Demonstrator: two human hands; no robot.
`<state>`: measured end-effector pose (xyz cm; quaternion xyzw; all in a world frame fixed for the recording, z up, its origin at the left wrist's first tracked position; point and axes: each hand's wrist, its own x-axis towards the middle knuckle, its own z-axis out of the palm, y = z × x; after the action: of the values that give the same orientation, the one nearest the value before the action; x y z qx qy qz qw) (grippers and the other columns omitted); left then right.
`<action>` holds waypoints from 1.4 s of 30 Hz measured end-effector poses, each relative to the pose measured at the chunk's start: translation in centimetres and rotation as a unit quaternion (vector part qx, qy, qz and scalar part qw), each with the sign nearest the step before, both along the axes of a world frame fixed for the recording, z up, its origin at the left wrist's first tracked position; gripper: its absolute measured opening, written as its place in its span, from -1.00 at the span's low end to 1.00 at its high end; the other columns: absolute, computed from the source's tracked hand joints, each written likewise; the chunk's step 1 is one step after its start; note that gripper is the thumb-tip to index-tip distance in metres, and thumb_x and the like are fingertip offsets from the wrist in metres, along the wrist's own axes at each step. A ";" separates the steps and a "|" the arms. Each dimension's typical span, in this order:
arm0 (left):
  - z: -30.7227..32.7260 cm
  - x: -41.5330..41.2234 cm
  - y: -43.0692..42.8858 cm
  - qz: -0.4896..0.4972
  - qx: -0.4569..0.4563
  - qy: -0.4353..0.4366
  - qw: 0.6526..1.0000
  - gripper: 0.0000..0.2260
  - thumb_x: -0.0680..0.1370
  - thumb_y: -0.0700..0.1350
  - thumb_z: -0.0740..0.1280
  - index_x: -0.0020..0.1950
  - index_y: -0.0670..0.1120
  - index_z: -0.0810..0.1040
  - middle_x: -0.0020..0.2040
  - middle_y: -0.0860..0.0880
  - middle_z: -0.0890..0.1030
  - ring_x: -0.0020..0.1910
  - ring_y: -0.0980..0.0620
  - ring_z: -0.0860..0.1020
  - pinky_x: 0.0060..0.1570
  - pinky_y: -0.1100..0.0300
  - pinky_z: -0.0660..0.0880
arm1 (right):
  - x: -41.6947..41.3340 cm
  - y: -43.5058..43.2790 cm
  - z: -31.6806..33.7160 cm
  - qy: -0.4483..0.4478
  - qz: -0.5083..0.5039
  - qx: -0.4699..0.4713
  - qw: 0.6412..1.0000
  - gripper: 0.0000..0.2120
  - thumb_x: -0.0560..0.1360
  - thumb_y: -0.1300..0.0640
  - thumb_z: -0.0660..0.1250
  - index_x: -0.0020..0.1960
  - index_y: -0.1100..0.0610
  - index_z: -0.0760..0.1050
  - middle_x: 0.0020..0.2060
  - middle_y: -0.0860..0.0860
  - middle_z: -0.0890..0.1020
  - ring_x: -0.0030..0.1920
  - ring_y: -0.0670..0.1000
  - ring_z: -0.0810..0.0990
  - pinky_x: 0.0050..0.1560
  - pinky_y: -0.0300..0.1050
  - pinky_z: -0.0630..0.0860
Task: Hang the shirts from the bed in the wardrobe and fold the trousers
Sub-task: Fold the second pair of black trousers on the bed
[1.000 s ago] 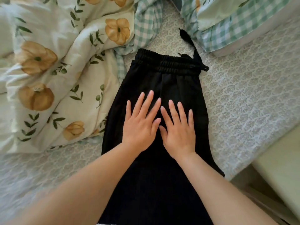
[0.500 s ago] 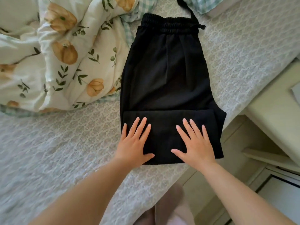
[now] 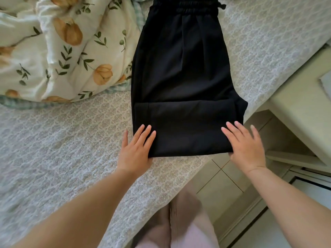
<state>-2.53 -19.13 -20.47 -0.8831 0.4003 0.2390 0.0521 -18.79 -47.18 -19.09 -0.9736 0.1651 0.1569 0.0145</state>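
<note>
Legs [image 3: 179, 228]: in pale pink cloth, nearest the camera, below the near edge of the trousers [image 3: 180, 72].
Left hand [image 3: 135, 151]: released, fingers straight; three fingertips lie flat on the trousers' near-left corner and the little finger is on the bed [image 3: 53, 158] just left of it. The thumb is at the near edge; whether it goes under the cloth cannot be told.
Right hand [image 3: 246, 147]: released, fingers spread and flat on the trousers' near-right corner, thumb at the near edge, outer side past the trousers' right edge.
Floor [image 3: 220, 178]: pale tiles, near and right of the trousers.
Trousers: black, flat on the bed, near end folded back over itself as a double band.
Bed: pale patterned cover, under the trousers and wide to their left.
Cabinet [image 3: 300, 108]: pale, right of the trousers.
Duvet [image 3: 62, 51]: floral, bunched, left of the trousers, touching their left edge.
Waistband [image 3: 186, 7]: gathered, at the trousers' far end.
</note>
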 end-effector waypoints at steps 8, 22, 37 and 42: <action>2.1 3.0 -1.2 0.141 -0.136 0.110 0.974 -0.66 0.55 -0.15 0.30 0.31 0.09 0.49 0.31 0.03 0.52 0.38 0.00 0.39 0.45 0.01 0.08 | 1.8 -1.9 1.5 -0.132 -0.076 0.130 0.980 -0.56 0.23 0.52 0.34 0.05 0.22 0.61 0.17 0.09 0.60 0.35 0.23 0.39 0.37 0.12 0.23; 9.2 7.2 -2.3 0.108 0.229 0.407 0.877 -0.72 0.56 0.00 0.30 0.27 0.03 0.50 0.02 0.11 0.54 -0.01 0.10 0.50 0.01 0.23 0.36 | 2.0 -1.2 7.3 0.299 -0.074 0.299 0.903 -0.87 0.48 0.07 0.31 -0.21 -0.11 0.42 -0.27 -0.12 0.52 -0.17 0.00 0.54 -0.30 -0.21 0.38; 4.9 9.0 -0.7 0.525 -0.222 0.371 0.733 -0.72 0.51 0.00 0.38 0.21 0.14 0.47 0.07 0.09 0.57 -0.05 0.17 0.55 -0.18 0.30 0.43 | 5.5 -1.7 3.5 -0.057 -0.522 0.457 0.718 -0.61 0.42 0.08 0.45 0.21 0.06 0.45 0.02 -0.05 0.56 -0.01 -0.04 0.53 -0.03 -0.18 0.39; 2.5 5.3 0.6 0.508 -0.219 0.246 0.796 -0.66 0.50 0.01 0.40 0.23 0.09 0.40 -0.02 0.22 0.51 0.04 0.08 0.53 -0.10 0.22 0.42 | 4.8 0.5 1.7 -0.023 -0.540 0.399 0.741 -0.66 0.49 -0.01 0.35 0.19 0.11 0.43 -0.03 -0.01 0.51 0.06 0.09 0.51 -0.01 -0.06 0.38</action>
<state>2.80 -18.50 -17.99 -0.8590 -0.0644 0.3458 -0.3720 -13.96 -46.65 -17.37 -0.6303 0.5850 0.1520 0.4873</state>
